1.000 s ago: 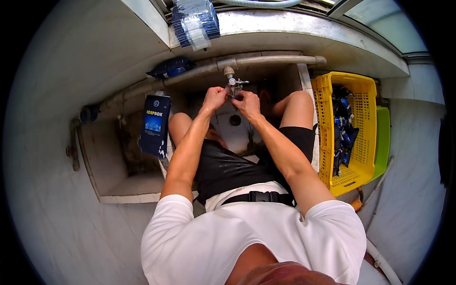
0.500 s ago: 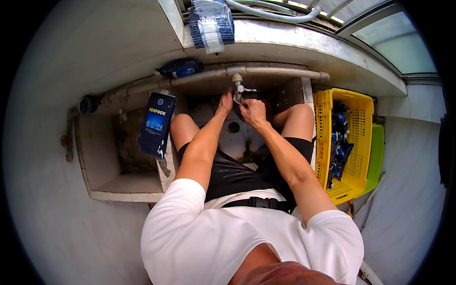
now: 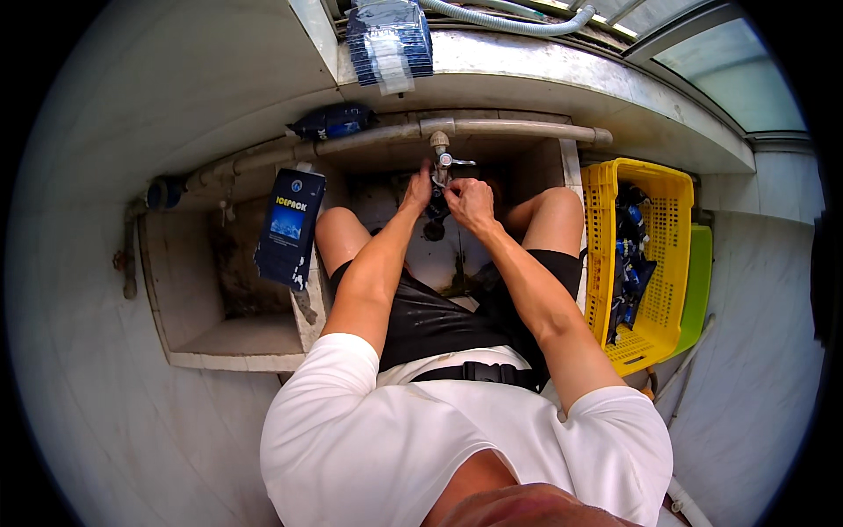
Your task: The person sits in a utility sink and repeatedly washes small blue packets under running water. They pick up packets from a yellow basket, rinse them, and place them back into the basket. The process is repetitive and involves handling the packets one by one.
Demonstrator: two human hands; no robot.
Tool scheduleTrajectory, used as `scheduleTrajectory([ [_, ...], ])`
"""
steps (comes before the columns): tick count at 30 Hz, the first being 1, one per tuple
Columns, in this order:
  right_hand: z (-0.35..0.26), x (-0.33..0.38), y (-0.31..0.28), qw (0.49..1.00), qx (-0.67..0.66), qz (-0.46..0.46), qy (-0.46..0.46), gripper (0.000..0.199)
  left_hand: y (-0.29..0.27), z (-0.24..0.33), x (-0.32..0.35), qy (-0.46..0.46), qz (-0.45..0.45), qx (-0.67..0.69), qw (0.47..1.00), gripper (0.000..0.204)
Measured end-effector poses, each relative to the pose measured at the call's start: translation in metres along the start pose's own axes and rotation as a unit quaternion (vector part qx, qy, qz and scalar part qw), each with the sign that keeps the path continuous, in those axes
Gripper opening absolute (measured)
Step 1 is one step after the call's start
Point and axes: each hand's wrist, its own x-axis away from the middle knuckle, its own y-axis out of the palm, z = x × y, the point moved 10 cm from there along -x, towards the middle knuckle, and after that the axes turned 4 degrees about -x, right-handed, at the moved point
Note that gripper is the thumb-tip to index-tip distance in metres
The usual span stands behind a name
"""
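Observation:
A small metal tap [image 3: 442, 158] hangs from a grey pipe [image 3: 369, 139] over a stained basin floor [image 3: 439, 263]. Both my arms reach up to it between my bent knees. My left hand [image 3: 419, 190] and my right hand [image 3: 471, 203] are closed on either side of a small dark pouch [image 3: 435, 215] held right under the spout. Most of the pouch is hidden by my fingers.
A dark blue pack [image 3: 290, 227] leans on the low wall [image 3: 309, 307] at my left knee. A yellow crate [image 3: 654, 184] with several dark packs stands at the right, a green crate [image 3: 696, 281] behind it. A wrapped bundle of packs [image 3: 389, 39] and a hose [image 3: 500, 19] lie on the counter above.
Both hands have stayed at the tap around the pouch. Only the view has shifted a little as my head moved.

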Motion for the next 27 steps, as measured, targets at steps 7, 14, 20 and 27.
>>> scheduleTrajectory([
  [7,0.008,0.004,0.002,1.0,0.021,-0.006,0.02,0.02,0.0,0.01,0.012,-0.01,-0.013,0.001,1.0,0.081],
  [14,0.071,0.021,0.045,0.969,-0.21,-0.014,0.127,0.06,0.0,-0.03,0.032,-0.239,0.019,0.08,0.968,0.071],
  [20,0.116,0.078,0.072,0.902,-0.294,-0.111,0.295,0.082,0.042,-0.074,0.056,-0.325,-0.078,0.301,0.893,0.036],
  [27,0.087,0.07,-0.162,0.641,-0.735,0.125,0.185,0.038,0.033,-0.092,-0.01,-0.319,-0.022,0.489,0.812,0.017],
])
